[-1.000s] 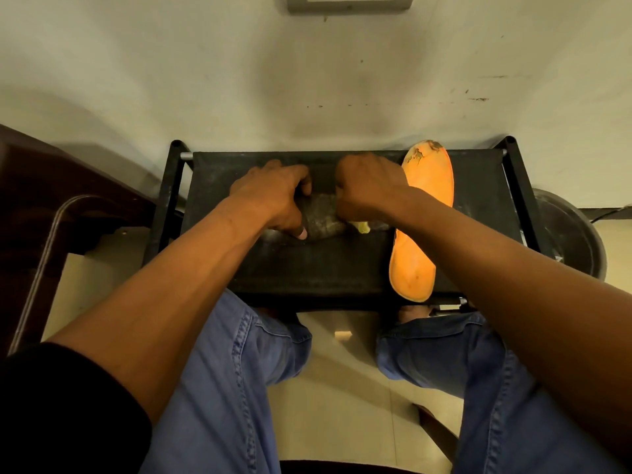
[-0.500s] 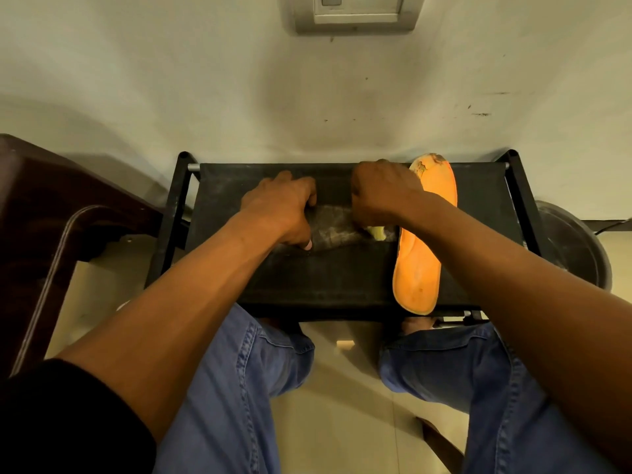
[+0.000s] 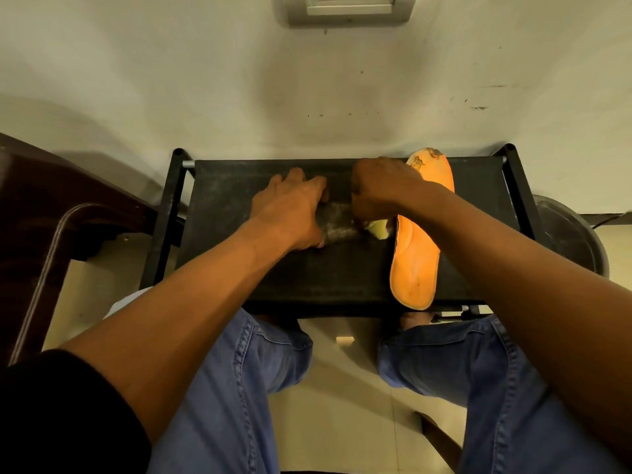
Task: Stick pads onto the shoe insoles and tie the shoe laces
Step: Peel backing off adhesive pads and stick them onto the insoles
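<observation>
We see the left hand [image 3: 290,208] and right hand [image 3: 379,191] each with a curled grip on a dusty grey insole [image 3: 338,224] mid-way across the black worktop [image 3: 307,275], the orange insole [image 3: 419,248] lying just beside it on the right.

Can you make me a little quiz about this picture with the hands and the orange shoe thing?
1. True or false: the orange insole lies on the black rack.
2. Which hand is nearer the orange insole: A) left hand B) right hand?
3. Fill in: between the two hands lies a dusty ____ piece.

Key: 1 true. 2 B. 3 grey; both hands are on it, and a small yellow bit shows beside it.
</observation>
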A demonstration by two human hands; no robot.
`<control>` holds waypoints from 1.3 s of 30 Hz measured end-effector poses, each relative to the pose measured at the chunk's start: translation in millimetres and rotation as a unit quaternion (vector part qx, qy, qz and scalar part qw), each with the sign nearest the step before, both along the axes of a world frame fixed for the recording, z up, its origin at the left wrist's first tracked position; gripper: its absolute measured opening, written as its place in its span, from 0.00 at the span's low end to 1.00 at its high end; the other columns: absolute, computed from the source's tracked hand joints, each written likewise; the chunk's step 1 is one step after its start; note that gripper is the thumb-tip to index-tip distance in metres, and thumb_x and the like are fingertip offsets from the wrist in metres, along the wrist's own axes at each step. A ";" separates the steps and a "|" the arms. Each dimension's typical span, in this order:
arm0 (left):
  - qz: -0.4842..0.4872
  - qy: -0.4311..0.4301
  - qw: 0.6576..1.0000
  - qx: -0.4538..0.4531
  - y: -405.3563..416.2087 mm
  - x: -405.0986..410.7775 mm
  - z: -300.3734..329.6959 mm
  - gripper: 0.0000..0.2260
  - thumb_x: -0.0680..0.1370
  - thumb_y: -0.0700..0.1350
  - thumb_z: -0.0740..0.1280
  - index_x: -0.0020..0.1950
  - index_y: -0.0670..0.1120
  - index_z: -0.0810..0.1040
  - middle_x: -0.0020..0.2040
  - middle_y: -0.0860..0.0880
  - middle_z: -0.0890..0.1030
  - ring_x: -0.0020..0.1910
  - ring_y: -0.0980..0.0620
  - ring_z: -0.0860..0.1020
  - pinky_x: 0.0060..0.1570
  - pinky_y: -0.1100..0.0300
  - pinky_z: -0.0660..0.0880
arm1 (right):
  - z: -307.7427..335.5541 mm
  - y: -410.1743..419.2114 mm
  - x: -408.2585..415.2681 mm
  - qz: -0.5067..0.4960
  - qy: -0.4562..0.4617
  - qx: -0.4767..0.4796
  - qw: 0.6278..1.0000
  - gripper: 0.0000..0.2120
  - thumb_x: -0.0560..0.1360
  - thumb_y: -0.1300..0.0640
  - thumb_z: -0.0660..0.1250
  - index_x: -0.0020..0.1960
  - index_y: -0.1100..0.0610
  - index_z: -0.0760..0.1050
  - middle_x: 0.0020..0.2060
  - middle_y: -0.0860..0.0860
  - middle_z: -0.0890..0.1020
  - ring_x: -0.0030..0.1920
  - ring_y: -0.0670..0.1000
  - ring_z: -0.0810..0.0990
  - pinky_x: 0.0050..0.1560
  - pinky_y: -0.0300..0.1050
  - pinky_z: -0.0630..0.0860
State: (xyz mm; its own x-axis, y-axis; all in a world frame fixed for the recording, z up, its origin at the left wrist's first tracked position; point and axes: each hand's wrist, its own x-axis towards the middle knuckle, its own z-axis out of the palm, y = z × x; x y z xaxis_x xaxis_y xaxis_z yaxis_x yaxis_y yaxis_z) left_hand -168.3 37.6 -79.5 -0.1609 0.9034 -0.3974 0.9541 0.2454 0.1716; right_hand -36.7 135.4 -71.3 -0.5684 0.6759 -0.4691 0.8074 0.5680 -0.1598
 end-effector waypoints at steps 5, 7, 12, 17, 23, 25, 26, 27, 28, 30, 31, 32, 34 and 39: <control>0.005 0.006 1.000 -0.011 1.9 0.1 -0.7 0.40 0.64 0.55 0.83 0.72 0.54 0.69 0.68 0.46 0.69 0.68 0.41 0.70 0.55 0.45 0.74 | -5.5 -12.5 -7.8 0.036 0.013 0.012 0.999 0.14 0.70 0.53 0.75 0.42 0.51 0.69 0.35 0.48 0.72 0.39 0.51 0.75 0.40 0.47 0.74; 0.007 -0.003 1.000 -0.008 2.0 -0.7 -1.2 0.38 0.64 0.55 0.83 0.69 0.55 0.70 0.67 0.47 0.69 0.67 0.41 0.70 0.52 0.47 0.73 | -2.5 -8.8 -3.2 0.024 0.001 0.041 0.999 0.14 0.70 0.52 0.75 0.47 0.52 0.70 0.36 0.49 0.72 0.43 0.52 0.76 0.41 0.48 0.74; 0.005 -0.021 1.000 -0.006 1.8 -3.4 -0.9 0.35 0.64 0.55 0.83 0.66 0.56 0.71 0.65 0.48 0.70 0.65 0.42 0.70 0.53 0.48 0.73 | 5.1 -0.1 9.7 0.006 -0.060 0.063 0.996 0.20 0.68 0.51 0.78 0.51 0.53 0.69 0.37 0.51 0.72 0.44 0.53 0.75 0.41 0.48 0.71; 0.008 -0.025 1.000 -0.004 0.8 -3.1 -0.7 0.34 0.64 0.54 0.83 0.65 0.56 0.72 0.65 0.48 0.70 0.65 0.43 0.70 0.53 0.48 0.73 | 10.9 3.5 16.4 0.002 -0.104 0.044 0.994 0.18 0.67 0.53 0.79 0.51 0.55 0.74 0.39 0.52 0.76 0.49 0.55 0.80 0.51 0.51 0.80; 0.008 -0.025 1.000 -0.006 0.5 -3.7 0.9 0.35 0.65 0.54 0.83 0.67 0.56 0.71 0.67 0.48 0.70 0.67 0.42 0.70 0.56 0.47 0.73 | 18.0 15.3 24.7 -0.007 -0.154 0.016 0.988 0.17 0.67 0.52 0.80 0.46 0.54 0.74 0.37 0.52 0.76 0.46 0.54 0.78 0.44 0.49 0.75; 0.009 -0.025 1.000 -0.006 0.6 -3.6 1.2 0.35 0.64 0.54 0.83 0.67 0.56 0.72 0.66 0.47 0.70 0.67 0.42 0.70 0.56 0.47 0.73 | 17.4 15.2 24.0 -0.003 -0.143 0.002 0.990 0.17 0.67 0.52 0.80 0.47 0.55 0.75 0.37 0.52 0.76 0.45 0.54 0.78 0.43 0.48 0.76; 0.010 -0.024 1.000 -0.005 0.7 -3.5 1.3 0.35 0.64 0.54 0.83 0.67 0.56 0.72 0.66 0.47 0.70 0.67 0.42 0.70 0.56 0.46 0.74 | 16.9 13.8 22.5 0.001 -0.137 -0.008 0.991 0.17 0.66 0.52 0.81 0.47 0.55 0.75 0.37 0.52 0.76 0.45 0.54 0.79 0.44 0.48 0.77; 0.010 -0.023 1.000 -0.005 0.9 -3.5 1.4 0.35 0.64 0.54 0.83 0.66 0.56 0.72 0.66 0.47 0.70 0.66 0.42 0.70 0.56 0.46 0.74 | 16.4 11.9 20.0 0.007 -0.134 -0.020 0.991 0.18 0.65 0.52 0.81 0.45 0.55 0.74 0.37 0.51 0.76 0.44 0.53 0.79 0.45 0.49 0.78; 0.010 -0.022 1.000 -0.006 1.3 -3.1 1.3 0.35 0.64 0.54 0.83 0.66 0.56 0.72 0.66 0.48 0.70 0.66 0.42 0.70 0.57 0.46 0.75 | 15.6 9.5 17.0 0.014 -0.133 -0.037 0.990 0.19 0.65 0.51 0.81 0.45 0.55 0.74 0.37 0.51 0.77 0.43 0.53 0.79 0.46 0.48 0.79; 0.012 -0.023 1.000 -0.008 1.6 -3.0 1.2 0.35 0.64 0.54 0.83 0.67 0.56 0.72 0.66 0.48 0.70 0.66 0.42 0.70 0.57 0.46 0.75 | 12.9 5.2 10.8 0.022 -0.130 -0.070 0.989 0.18 0.66 0.50 0.82 0.46 0.55 0.75 0.38 0.51 0.78 0.40 0.51 0.79 0.46 0.48 0.80; 0.013 -0.024 1.000 -0.008 1.6 -3.1 1.2 0.35 0.64 0.54 0.83 0.67 0.56 0.72 0.67 0.48 0.70 0.66 0.42 0.70 0.56 0.46 0.74 | 11.7 5.0 9.4 0.020 -0.130 -0.075 0.988 0.18 0.66 0.50 0.81 0.47 0.56 0.76 0.38 0.51 0.79 0.40 0.51 0.79 0.47 0.48 0.80; 0.013 -0.024 1.000 -0.008 1.7 -3.4 1.2 0.35 0.64 0.54 0.83 0.67 0.56 0.72 0.67 0.48 0.70 0.67 0.42 0.70 0.56 0.47 0.74 | 11.5 6.1 9.8 0.015 -0.130 -0.071 0.989 0.18 0.66 0.50 0.81 0.47 0.56 0.77 0.38 0.51 0.79 0.41 0.51 0.80 0.48 0.48 0.81; 0.012 -0.024 1.000 -0.008 1.2 -3.7 0.9 0.35 0.64 0.54 0.83 0.67 0.56 0.71 0.67 0.48 0.70 0.67 0.42 0.70 0.57 0.46 0.74 | 12.8 11.0 15.6 -0.001 -0.127 -0.037 0.991 0.18 0.65 0.49 0.81 0.45 0.56 0.77 0.38 0.51 0.78 0.44 0.53 0.80 0.50 0.50 0.81; 0.011 -0.022 1.000 -0.010 0.2 -1.8 1.3 0.36 0.65 0.53 0.83 0.68 0.56 0.71 0.67 0.47 0.70 0.67 0.42 0.70 0.58 0.45 0.74 | 14.3 18.4 30.3 -0.042 -0.110 0.042 0.992 0.21 0.66 0.49 0.81 0.49 0.53 0.72 0.41 0.53 0.77 0.49 0.57 0.78 0.50 0.53 0.77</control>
State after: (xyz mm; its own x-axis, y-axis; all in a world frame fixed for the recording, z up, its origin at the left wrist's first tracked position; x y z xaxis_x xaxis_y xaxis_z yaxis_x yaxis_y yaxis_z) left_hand -170.1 37.8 -78.3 -0.1620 0.8921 -0.4218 0.9401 0.2695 0.2088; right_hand -6.4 153.7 -57.0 -0.3990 0.7587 -0.5150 0.8623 0.5014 0.0706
